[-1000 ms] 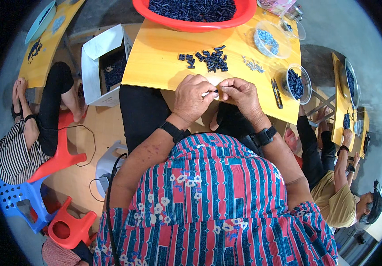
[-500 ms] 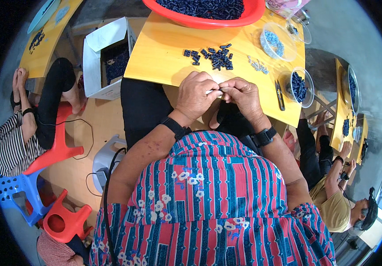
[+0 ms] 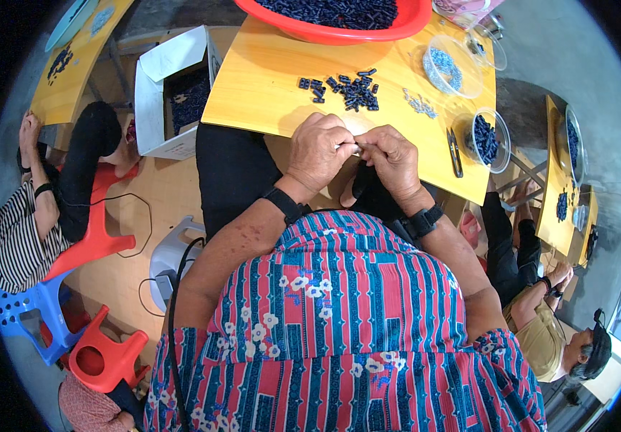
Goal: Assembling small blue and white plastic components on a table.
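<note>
Both hands meet fingertip to fingertip just off the table's near edge. My left hand [image 3: 318, 153] is closed in a pinch, with a bit of something white showing at its fingertips. My right hand [image 3: 392, 160] pinches close against it; whatever lies between its fingers is too small and covered to name. Beyond the hands, a loose pile of small dark blue plastic pieces [image 3: 357, 93] lies on the yellow table [image 3: 253, 86]. To its right is a scatter of tiny clear pieces [image 3: 420, 105].
A red basin [image 3: 303, 30] full of dark pieces stands at the far edge. On the right are a tub of light-blue pieces [image 3: 443, 70], a tub of dark pieces [image 3: 485, 140] and black tweezers [image 3: 455, 153]. A white box [image 3: 170, 93] and seated people flank the table.
My right hand has shifted slightly left, and its fingers have curled closer to the left fingertips. The person at right has brought their hands together.
</note>
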A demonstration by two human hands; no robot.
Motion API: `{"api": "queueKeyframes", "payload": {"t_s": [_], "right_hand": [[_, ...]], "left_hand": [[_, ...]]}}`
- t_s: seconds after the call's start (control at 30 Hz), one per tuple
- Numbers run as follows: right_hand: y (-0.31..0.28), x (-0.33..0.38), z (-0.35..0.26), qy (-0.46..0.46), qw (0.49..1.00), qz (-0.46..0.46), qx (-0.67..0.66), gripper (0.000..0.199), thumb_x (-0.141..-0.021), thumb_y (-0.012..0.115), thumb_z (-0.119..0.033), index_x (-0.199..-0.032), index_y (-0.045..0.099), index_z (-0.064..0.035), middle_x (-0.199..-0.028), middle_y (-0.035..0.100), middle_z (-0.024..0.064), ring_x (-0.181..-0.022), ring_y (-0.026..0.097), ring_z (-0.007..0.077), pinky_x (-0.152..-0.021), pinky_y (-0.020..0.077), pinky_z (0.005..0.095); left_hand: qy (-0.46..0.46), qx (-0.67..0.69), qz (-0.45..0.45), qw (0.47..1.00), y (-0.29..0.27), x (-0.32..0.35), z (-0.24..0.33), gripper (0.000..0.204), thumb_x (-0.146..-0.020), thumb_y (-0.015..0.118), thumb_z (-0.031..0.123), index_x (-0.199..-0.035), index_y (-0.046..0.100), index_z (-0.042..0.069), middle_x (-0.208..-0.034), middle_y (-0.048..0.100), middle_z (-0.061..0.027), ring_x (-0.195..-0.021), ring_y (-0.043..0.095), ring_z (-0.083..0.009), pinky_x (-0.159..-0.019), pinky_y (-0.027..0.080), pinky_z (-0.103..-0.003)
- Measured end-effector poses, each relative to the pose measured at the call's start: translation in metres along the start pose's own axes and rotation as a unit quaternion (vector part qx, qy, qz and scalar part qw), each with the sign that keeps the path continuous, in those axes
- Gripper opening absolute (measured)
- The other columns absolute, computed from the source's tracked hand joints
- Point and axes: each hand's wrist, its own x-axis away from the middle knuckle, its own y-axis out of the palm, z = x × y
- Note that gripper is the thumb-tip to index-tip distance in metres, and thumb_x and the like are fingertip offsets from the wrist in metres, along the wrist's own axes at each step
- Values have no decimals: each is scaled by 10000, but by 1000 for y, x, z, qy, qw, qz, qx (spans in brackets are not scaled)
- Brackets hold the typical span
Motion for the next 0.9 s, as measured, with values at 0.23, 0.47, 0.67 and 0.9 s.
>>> {"api": "queueKeyframes", "payload": {"t_s": [0.23, 0.47, 0.67, 0.9], "right_hand": [[4, 8, 4, -6, 997, 65, -44, 195, -853, 656, 62, -1011, 725, -28, -890, 679, 67, -714, 657, 138, -652, 543, 265], [0, 11, 6, -11, 998, 48, -32, 203, -843, 661, 75, -1009, 730, -18, -872, 685, 84, -750, 669, 147, -689, 546, 272], [-1, 9, 10, -109, 992, 55, 44, 230, -786, 649, 102, -961, 726, -27, -892, 693, 116, -789, 687, 250, -717, 557, 317], [-4, 4, 3, -127, 988, 12, 84, 181, -791, 650, 70, -931, 708, -28, -900, 691, 132, -808, 690, 275, -729, 556, 326]], "left_hand": [[-4, 6, 4, 1000, -1, 0, 1, 112, -692, 794, 152, -743, 708, 101, -792, 644, -34, -820, 593, -266, -736, 495, -387], [-12, 0, -8, 1000, -2, -1, 3, 97, -702, 789, 148, -763, 727, 106, -798, 648, -33, -826, 593, -261, -744, 496, -382], [-11, -6, -6, 1000, 1, 0, 2, 79, -706, 777, 140, -758, 725, 111, -803, 652, -35, -831, 594, -266, -746, 496, -383], [1, 0, 2, 1000, 0, 2, -1, 76, -708, 767, 133, -755, 711, 111, -805, 646, -42, -838, 598, -270, -745, 498, -390]]}}
